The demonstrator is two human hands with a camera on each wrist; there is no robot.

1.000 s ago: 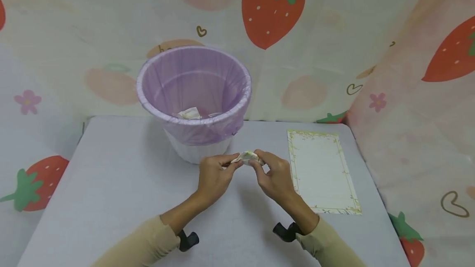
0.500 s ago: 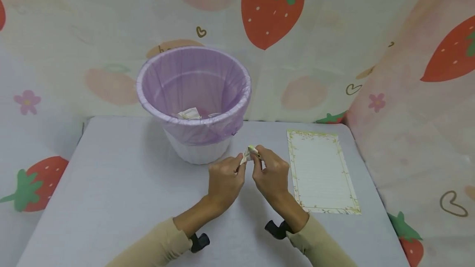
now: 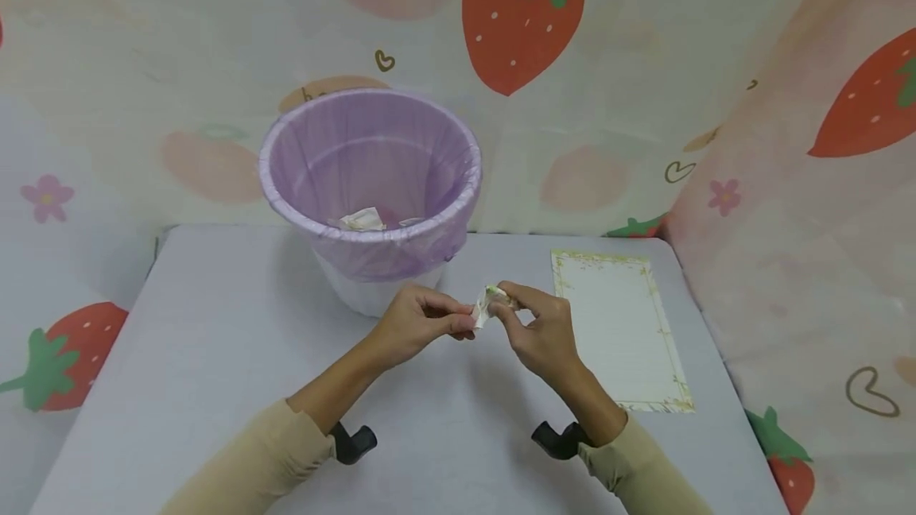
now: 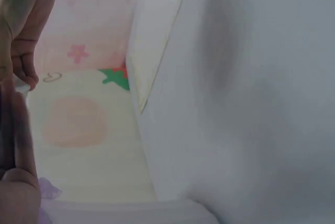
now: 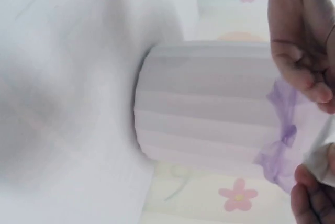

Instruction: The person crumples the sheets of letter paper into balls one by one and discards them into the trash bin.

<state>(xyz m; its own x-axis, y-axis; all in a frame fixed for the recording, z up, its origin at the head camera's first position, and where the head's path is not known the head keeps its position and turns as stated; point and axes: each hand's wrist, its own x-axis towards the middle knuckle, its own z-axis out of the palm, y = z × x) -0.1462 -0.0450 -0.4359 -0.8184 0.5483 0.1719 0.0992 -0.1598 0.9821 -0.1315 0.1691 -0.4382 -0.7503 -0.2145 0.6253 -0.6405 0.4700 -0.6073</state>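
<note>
A small crumpled piece of paper (image 3: 483, 310), white with a little green and yellow print, is held up between both hands over the table. My left hand (image 3: 418, 323) has its thumb and fingertips at the paper's left edge, pinching it. On the other side, my right hand (image 3: 540, 328) grips the paper between thumb and curled fingers. The right wrist view shows a pale fold of the paper (image 5: 320, 156) in the right fingers, with the left hand (image 5: 298, 41) above. In the left wrist view most of the paper is hidden by the fingers.
Behind the hands stands a white bin (image 3: 351, 288) with a purple liner (image 3: 372, 253); some crumpled paper (image 3: 363, 219) lies inside. A flat sheet of bordered paper (image 3: 622, 332) rests on the table (image 3: 215, 356) at the right. Strawberry-printed cloth (image 3: 644, 62) hangs behind.
The hands drew together around the paper, then spread somewhat apart again, the left one moving left. The paper looks turned and more creased; bin and flat sheet stay put.
</note>
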